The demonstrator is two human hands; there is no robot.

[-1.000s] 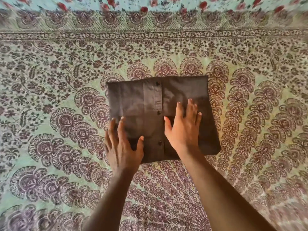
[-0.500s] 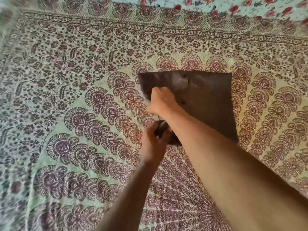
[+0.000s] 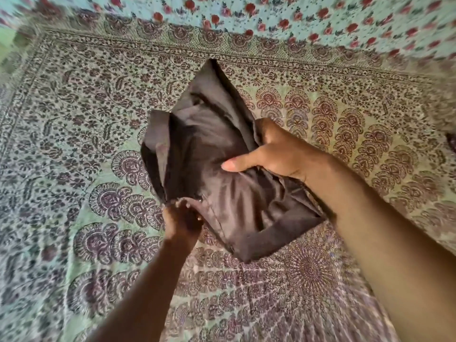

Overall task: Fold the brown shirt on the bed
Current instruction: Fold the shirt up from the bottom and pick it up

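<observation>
The brown shirt (image 3: 217,169) is a bunched, crumpled bundle lifted above the bed, its folds loose and one corner poking up toward the far side. My left hand (image 3: 181,219) grips its near left edge from below, fingers curled into the cloth. My right hand (image 3: 274,151) holds the right side, thumb pressed across the top of the fabric and fingers hidden behind it. Both forearms reach in from the bottom of the view.
The bed (image 3: 98,119) is covered by a pale green sheet printed with dark maroon floral and fan motifs. A second light blue cloth with red roses (image 3: 320,18) lies along the far edge.
A second ago the shirt lay flat and folded under both open palms. Both hands then grabbed it, and now it is lifted and crumpled between them.
</observation>
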